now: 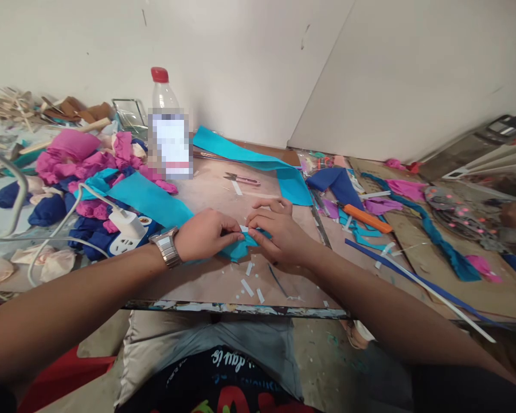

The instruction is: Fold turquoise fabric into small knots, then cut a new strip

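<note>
Near the front middle of the table, my left hand point(208, 234) pinches a strip of turquoise fabric point(152, 198) between thumb and fingers. My right hand point(273, 229) grips the same fabric from the other side, the fingertips of both hands almost meeting. Gathered cloth shows below the thumbs, and a small white piece point(243, 229) sits between them. From my left hand the strip runs back left over the pile. Thread snips with pink handles point(247, 179) lie behind my hands. Small white paper strips point(247, 288) are scattered in front.
Left are a white charger point(126, 222) in a power strip point(129, 244), with cables, and a heap of pink and navy cloth puffs point(75, 149). A red-capped bottle point(160, 86) stands behind a phone. Right lie an orange utility knife point(367, 218) and a white rod point(442, 301).
</note>
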{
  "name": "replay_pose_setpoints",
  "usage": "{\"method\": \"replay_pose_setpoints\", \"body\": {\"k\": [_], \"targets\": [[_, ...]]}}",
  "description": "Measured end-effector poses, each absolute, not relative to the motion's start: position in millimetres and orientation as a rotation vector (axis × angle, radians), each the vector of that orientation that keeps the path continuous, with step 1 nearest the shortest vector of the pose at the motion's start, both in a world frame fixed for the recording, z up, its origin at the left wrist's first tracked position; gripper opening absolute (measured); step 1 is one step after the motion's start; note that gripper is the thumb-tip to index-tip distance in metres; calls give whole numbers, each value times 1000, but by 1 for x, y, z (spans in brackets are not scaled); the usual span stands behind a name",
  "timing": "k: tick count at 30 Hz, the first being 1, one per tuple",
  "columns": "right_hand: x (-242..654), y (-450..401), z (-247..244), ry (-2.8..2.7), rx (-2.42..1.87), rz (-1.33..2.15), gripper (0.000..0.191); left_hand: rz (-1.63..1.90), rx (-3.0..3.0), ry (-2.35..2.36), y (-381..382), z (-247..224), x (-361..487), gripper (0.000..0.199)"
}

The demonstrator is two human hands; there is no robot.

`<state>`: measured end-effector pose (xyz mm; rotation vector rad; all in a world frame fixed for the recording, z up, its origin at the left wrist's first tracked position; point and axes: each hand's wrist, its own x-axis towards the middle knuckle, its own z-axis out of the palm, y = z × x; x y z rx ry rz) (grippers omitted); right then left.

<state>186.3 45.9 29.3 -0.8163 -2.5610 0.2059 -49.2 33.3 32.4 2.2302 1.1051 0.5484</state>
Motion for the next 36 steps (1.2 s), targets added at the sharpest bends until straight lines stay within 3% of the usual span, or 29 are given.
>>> {"method": "replay_pose_setpoints", "body": {"k": [20, 36], "targets": [[188, 46, 32, -2531, -860, 137, 15, 616, 2442, 1211, 32, 31, -50, 24], [189, 45, 33, -2505, -763, 311, 17, 564, 2167, 1015, 32, 36, -51, 28]]}}
